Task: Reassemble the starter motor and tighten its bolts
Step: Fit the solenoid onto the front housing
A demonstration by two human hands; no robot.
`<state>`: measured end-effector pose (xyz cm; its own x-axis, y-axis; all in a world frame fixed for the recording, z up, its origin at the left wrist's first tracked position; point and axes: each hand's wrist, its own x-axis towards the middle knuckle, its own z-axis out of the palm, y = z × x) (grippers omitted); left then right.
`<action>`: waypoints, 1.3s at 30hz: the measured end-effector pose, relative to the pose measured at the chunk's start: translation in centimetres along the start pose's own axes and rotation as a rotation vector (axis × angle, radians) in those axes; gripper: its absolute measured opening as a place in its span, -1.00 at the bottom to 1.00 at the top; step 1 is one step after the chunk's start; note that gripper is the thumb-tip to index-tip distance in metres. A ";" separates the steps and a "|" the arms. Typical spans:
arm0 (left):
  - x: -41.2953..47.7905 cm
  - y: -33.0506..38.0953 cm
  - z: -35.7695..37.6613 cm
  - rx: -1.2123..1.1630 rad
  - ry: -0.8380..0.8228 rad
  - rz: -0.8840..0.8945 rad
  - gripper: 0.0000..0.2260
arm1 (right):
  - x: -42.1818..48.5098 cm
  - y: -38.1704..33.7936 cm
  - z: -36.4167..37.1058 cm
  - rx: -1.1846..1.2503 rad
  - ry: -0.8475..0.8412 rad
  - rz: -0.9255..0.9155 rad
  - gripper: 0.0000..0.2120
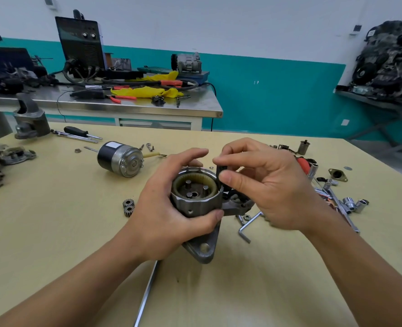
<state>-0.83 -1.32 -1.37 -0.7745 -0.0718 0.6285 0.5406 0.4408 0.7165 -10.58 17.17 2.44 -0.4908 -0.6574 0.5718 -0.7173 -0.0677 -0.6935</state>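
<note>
My left hand (169,208) grips the grey starter housing (195,204) above the table, its open end facing up. Inside it shows a pale ring gear with three upright pins (196,188). My right hand (266,182) pinches a small black part (220,169) at the housing's right rim. The housing's mounting flange (204,249) points toward me. The motor body (120,159), black and silver, lies on its side to the left. Two small planet gears (128,208) lie on the table just left of my left hand.
An L-shaped hex key (248,226), sockets (353,204), nuts and a red-handled tool (303,162) lie to the right. A long metal rod (147,293) lies near me. Screwdrivers (82,133) and a vise (31,121) stand at the far left; a steel bench stands behind.
</note>
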 end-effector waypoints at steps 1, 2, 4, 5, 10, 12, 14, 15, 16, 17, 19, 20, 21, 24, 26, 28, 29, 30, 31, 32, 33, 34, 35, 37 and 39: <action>0.0 0.0 0.0 -0.006 0.004 -0.001 -0.26 | 0.0 0.1 0.0 0.004 0.001 0.002 -0.74; 0.0 -0.1 0.0 -0.017 0.006 -0.003 -0.26 | 0.0 0.2 0.0 0.013 -0.003 0.008 -0.74; 0.0 -0.2 -0.1 -0.050 0.002 -0.003 -0.26 | -0.1 0.4 0.0 0.059 -0.032 0.027 -0.75; 0.0 -0.3 -0.1 -0.068 -0.004 -0.001 -0.26 | -0.2 0.4 0.0 0.079 -0.047 0.032 -0.75; 0.1 -0.7 -0.3 -0.080 -0.025 0.023 -0.27 | -0.3 0.2 -0.4 0.062 -0.081 0.045 -0.76; 0.1 -0.7 -0.4 -0.056 -0.025 0.043 -0.31 | -0.3 0.1 -0.8 0.064 -0.122 0.082 -0.74; 0.1 -0.7 -0.3 -0.030 -0.015 0.061 -0.36 | -0.3 0.0 -1.0 0.067 -0.149 0.109 -0.71; 0.2 -0.7 -0.3 -0.026 -0.012 0.069 -0.38 | -0.3 0.0 -1.0 0.056 -0.152 0.106 -0.71; 0.2 -0.7 -0.4 -0.023 -0.011 0.078 -0.40 | -0.3 -0.1 -1.0 0.028 -0.151 0.096 -0.70; 0.2 -0.7 -0.4 -0.016 -0.012 0.087 -0.41 | -0.2 -0.1 -0.9 -0.015 -0.153 0.084 -0.68; 0.2 -0.6 -0.4 0.001 -0.017 0.096 -0.42 | -0.3 0.0 -0.8 -0.077 -0.177 0.076 -0.65; 0.2 -0.5 -0.4 0.005 -0.021 0.095 -0.42 | -0.3 0.0 -0.8 -0.077 -0.191 0.079 -0.66; 0.2 -0.4 -0.5 0.007 -0.026 0.091 -0.42 | -0.4 -0.1 -0.7 -0.051 -0.196 0.086 -0.66; 0.3 -0.4 -1.0 0.043 -0.051 0.077 -0.41 | 0.1 -0.3 -1.4 0.118 0.026 0.125 -0.68; 0.6 -0.4 -1.8 0.109 -0.103 0.074 -0.41 | 1.2 0.4 -2.4 0.135 0.270 0.167 -0.73; 0.9 -0.2 -2.6 0.153 -0.162 0.083 -0.39 | 2.7 1.2 -3.4 -0.048 0.246 0.255 -0.77; 1.0 -0.1 -3.1 0.158 -0.188 0.086 -0.39 | 3.5 1.7 -3.4 -0.195 0.099 0.317 -0.79; 1.1 0.1 -3.5 0.155 -0.212 0.087 -0.39 | 4.4 2.3 -3.1 -0.355 -0.088 0.371 -0.78; 1.3 0.2 -3.8 0.152 -0.232 0.090 -0.39 | 5.1 2.8 -2.6 -0.509 -0.270 0.395 -0.73; 1.4 0.4 -4.1 0.152 -0.246 0.097 -0.39 | 5.9 3.4 -2.0 -0.630 -0.424 0.381 -0.65; 1.5 0.6 -4.3 0.155 -0.251 0.108 -0.39 | 6.7 3.9 -1.2 -0.702 -0.538 0.354 -0.58; 1.6 0.7 -4.3 0.160 -0.251 0.120 -0.38 | 7.4 4.2 -0.5 -0.736 -0.616 0.333 -0.53; 1.6 0.7 -4.4 0.167 -0.250 0.129 -0.38 | 8.2 4.4 0.3 -0.749 -0.674 0.322 -0.50; 1.6 0.7 -4.3 0.181 -0.247 0.135 -0.37 | 9.4 4.8 1.7 -0.763 -0.778 0.317 -0.53; 1.6 0.6 -4.4 0.192 -0.245 0.128 -0.37 | 10.2 5.5 3.2 -0.811 -0.891 0.287 -0.64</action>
<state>-0.32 -5.06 1.43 -0.7729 0.2022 0.6014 0.5849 0.5945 0.5518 -17.93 7.69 3.02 -0.4009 -0.8745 -0.2731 -0.8942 0.4384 -0.0911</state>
